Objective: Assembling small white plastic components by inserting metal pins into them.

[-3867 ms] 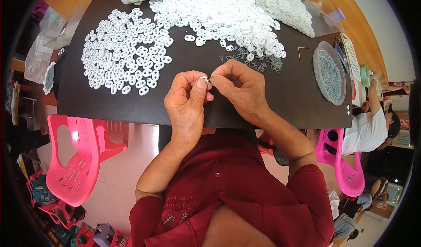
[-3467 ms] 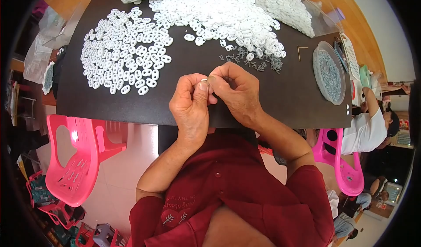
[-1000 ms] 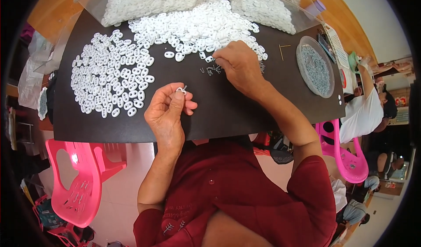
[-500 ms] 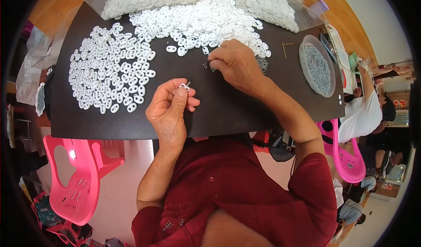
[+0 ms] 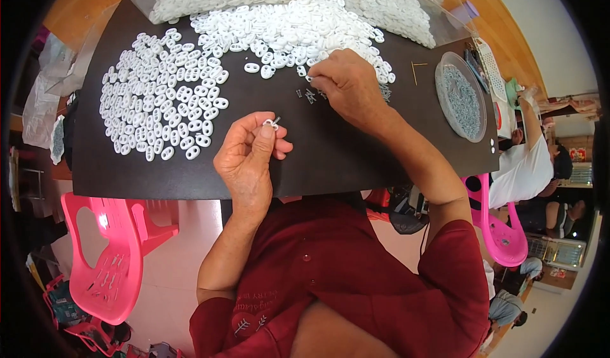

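Observation:
My left hand [image 5: 249, 151] is closed over the front part of the table, pinching a small white plastic piece [image 5: 272, 124] between thumb and fingers. A thin grey screw [image 5: 277, 119] sticks up from that piece. Farther off, my right hand [image 5: 349, 88] has its thumb and fingertips pressed together, pointing left. Whether something is between those fingertips cannot be made out. Just below them lie several loose screws [image 5: 310, 96], and part of that small heap is hidden behind the hand. The right fingers border the near edge of a big pile of white oval pieces [image 5: 286, 31].
White two-holed pieces [image 5: 162, 97] lie spread on the left of the dark table [image 5: 190, 183]. Two clear bins [image 5: 152, 15] of white pieces line the back. At right stands a round tub [image 5: 460, 97] of screws beside a brass-coloured angled rod [image 5: 415, 72]. Pink chairs [image 5: 136, 250] flank me.
My right hand has shifted slightly right, uncovering more of the loose screws under its fingertips. My left hand keeps its pinch on the white piece, nearly still.

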{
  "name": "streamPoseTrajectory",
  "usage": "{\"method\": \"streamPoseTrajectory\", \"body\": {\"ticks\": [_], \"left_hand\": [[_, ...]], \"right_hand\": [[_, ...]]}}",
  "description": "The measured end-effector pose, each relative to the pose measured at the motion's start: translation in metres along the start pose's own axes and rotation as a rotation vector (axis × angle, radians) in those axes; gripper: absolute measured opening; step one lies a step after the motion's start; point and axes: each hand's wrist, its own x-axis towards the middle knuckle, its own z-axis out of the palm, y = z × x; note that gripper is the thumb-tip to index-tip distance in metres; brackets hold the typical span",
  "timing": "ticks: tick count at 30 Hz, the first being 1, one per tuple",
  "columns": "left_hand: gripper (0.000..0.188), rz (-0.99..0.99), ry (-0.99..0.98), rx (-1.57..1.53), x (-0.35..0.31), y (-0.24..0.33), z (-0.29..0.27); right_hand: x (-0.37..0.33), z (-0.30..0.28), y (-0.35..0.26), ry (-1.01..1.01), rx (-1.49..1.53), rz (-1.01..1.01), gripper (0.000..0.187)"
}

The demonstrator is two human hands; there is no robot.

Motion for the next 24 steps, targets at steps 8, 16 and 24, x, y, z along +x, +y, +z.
{"method": "streamPoseTrajectory", "body": {"ticks": [8,16,24], "left_hand": [[0.017,0.007,-0.008,-0.007,0.0,-0.001,0.0],[0.017,0.0,-0.006,0.005,0.0,0.0,-0.001],[0.017,-0.007,0.012,-0.012,0.0,0.001,0.0]], "right_hand": [[0.0,0.008,0.002,0.001,0.016,-0.011,0.003],[0.01,0.012,0.009,0.048,-0.097,-0.029,0.002],[0.03,0.027,-0.015,0.071,-0.055,-0.158,0.008]]}}
